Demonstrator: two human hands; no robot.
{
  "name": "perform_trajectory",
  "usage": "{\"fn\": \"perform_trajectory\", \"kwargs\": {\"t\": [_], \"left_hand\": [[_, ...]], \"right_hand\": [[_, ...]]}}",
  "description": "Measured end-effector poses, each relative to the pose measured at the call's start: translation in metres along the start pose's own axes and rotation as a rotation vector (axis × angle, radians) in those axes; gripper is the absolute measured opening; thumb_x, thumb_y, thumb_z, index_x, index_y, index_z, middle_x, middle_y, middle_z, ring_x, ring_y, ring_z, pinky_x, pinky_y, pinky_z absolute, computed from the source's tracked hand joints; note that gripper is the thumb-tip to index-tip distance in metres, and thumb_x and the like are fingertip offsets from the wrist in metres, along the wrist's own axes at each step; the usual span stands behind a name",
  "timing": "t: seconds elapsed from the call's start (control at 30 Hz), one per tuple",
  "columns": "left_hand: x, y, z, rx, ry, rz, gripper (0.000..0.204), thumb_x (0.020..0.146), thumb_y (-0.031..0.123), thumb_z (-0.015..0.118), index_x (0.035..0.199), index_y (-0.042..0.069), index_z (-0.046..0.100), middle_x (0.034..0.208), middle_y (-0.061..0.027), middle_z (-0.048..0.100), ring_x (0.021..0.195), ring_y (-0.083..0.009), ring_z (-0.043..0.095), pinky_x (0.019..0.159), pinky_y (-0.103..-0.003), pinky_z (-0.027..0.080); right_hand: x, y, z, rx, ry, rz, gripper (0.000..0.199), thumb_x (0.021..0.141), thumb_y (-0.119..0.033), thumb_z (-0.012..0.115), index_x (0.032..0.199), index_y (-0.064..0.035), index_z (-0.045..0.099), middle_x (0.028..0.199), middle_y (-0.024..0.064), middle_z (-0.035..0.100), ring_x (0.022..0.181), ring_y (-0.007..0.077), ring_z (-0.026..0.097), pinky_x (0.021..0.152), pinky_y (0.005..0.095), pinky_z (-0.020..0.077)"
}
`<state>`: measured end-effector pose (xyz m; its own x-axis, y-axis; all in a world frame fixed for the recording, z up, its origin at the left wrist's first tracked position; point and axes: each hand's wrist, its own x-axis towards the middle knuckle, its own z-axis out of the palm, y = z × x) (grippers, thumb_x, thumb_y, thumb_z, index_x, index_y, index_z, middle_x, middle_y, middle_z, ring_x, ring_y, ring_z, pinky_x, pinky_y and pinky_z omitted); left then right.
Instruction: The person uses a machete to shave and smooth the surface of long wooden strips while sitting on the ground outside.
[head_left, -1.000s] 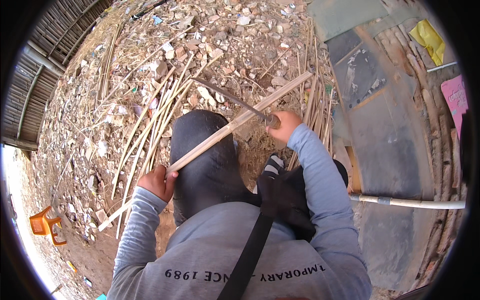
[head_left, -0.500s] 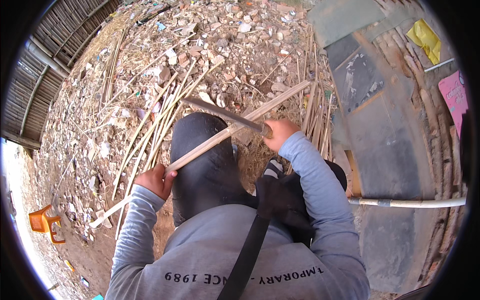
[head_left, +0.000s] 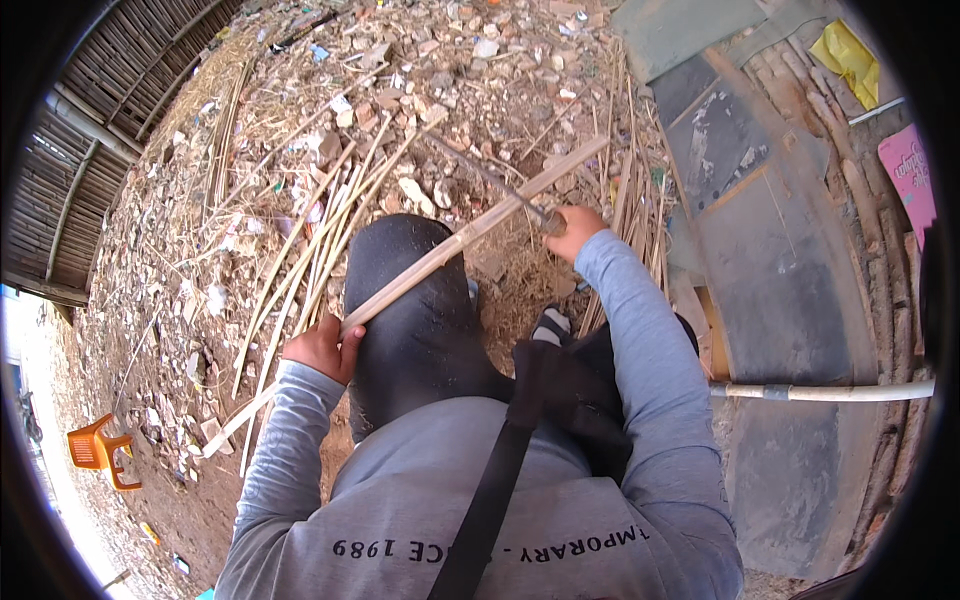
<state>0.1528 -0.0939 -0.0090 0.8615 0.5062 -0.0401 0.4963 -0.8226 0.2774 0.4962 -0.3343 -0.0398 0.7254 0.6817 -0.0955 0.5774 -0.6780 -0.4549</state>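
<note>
1. Our left hand, at the lower left of centre, is curled tight around a long pale bamboo strip. The strip runs diagonally from the lower left, over our dark-trousered knee, up to the upper right of centre. We judge the knee serves as a rest that keeps the strip steady.
2. Our right hand, just right of centre, is clenched on the handle of a long knife. Its dark blade reaches up and left and crosses the strip close to the hand, so the edge seems set against the bamboo to shave or split it.
3. More loose bamboo strips lie fanned over the rubble ground left of the knee, likely kept within reach.
4. A yellow wrapper lies crumpled at the upper right; below it, at the right edge, is a pink sheet bearing print.
5. A small orange plastic stool stands at the lower left, and a white pipe crosses the right side.
</note>
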Motion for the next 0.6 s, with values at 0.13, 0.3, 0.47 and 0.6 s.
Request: {"fn": "perform_trajectory", "kwargs": {"t": [0.13,0.3,0.47,0.6], "left_hand": [[-0.002,0.002,-0.01,0.058,-0.01,-0.019,0.041,0.092,0.043,0.051,0.081,0.004,0.052,0.067,-0.0212,0.061,0.064,-0.0427,0.06,0.059,-0.051,0.047],[-0.006,-0.012,0.008,0.081,0.037,0.011,0.039,0.091,0.044,0.054,0.081,0.006,0.052,0.066,-0.0179,0.062,0.06,-0.0381,0.062,0.057,-0.048,0.05],[0.004,0.005,-0.007,0.097,0.02,0.015,0.039,0.091,0.044,0.055,0.082,0.005,0.052,0.068,-0.0182,0.063,0.061,-0.0386,0.063,0.058,-0.047,0.05],[-0.003,0.001,-0.014,0.072,-0.012,-0.001,0.04,0.092,0.042,0.051,0.081,0.004,0.053,0.07,-0.0212,0.062,0.065,-0.0417,0.061,0.06,-0.05,0.048]], "right_hand": [[-0.005,-0.007,-0.001,-0.004,-0.04,0.006,0.034,0.069,-0.024,0.07,0.098,-0.0065,0.066,0.081,0.0185,0.066,0.079,0.0365,0.064,0.074,0.0416,0.052],[-0.008,-0.016,0.005,-0.061,-0.008,-0.072,0.032,0.071,-0.023,0.069,0.098,-0.0061,0.065,0.083,0.019,0.066,0.081,0.0356,0.065,0.075,0.0411,0.0519],[0.001,0.006,0.0,0.005,-0.019,0.102,0.032,0.071,-0.022,0.069,0.098,-0.0055,0.065,0.081,0.018,0.066,0.08,0.0353,0.064,0.075,0.0406,0.0511],[-0.015,-0.013,0.0,-0.021,0.039,-0.062,0.031,0.071,-0.022,0.069,0.095,-0.0044,0.063,0.08,0.0192,0.065,0.08,0.037,0.063,0.074,0.0421,0.0509]]}}
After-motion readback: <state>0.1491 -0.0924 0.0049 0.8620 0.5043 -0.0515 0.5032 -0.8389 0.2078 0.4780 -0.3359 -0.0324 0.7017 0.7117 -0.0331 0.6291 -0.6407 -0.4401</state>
